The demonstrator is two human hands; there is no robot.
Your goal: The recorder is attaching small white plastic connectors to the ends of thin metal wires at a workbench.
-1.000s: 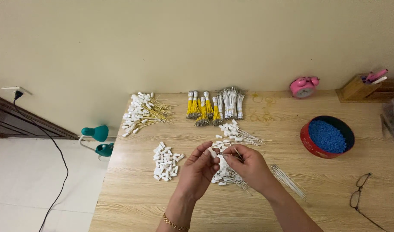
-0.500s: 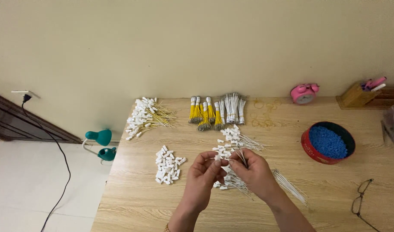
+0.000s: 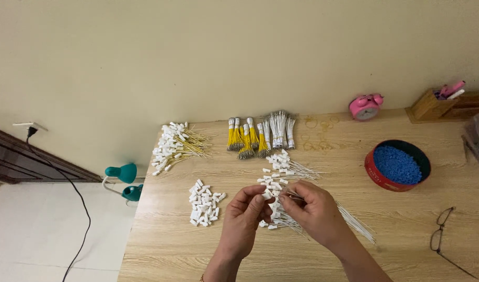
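From the head camera, looking down on the wooden table (image 3: 161,250), the left hand (image 3: 243,222) pinches a small white plastic connector (image 3: 265,195) between thumb and fingertips, closed on it, just above the near middle of the table. The right hand (image 3: 316,211) is closed too, its fingers clamped on a thin white wire (image 3: 354,223) whose tip meets the connector; the rest of the wire trails off to the right, over a loose bunch of finished wires (image 3: 281,216) lying under both hands. A heap of bare white connectors (image 3: 204,204) sits just left of the left hand, and another batch of fitted wires (image 3: 286,166) lies farther back. Along the far edge are yellow wire bundles (image 3: 244,138), a pile of yellow wires with connectors (image 3: 174,146), a pink alarm clock (image 3: 365,106) and a wooden pen holder (image 3: 430,107); a red bowl of blue beads (image 3: 397,164) and a pair of glasses (image 3: 442,237) lie to the right. To join the two well, it seems best to hold the connector steady and square, grip the wire close to its tip so it does not buckle, and push straight in.
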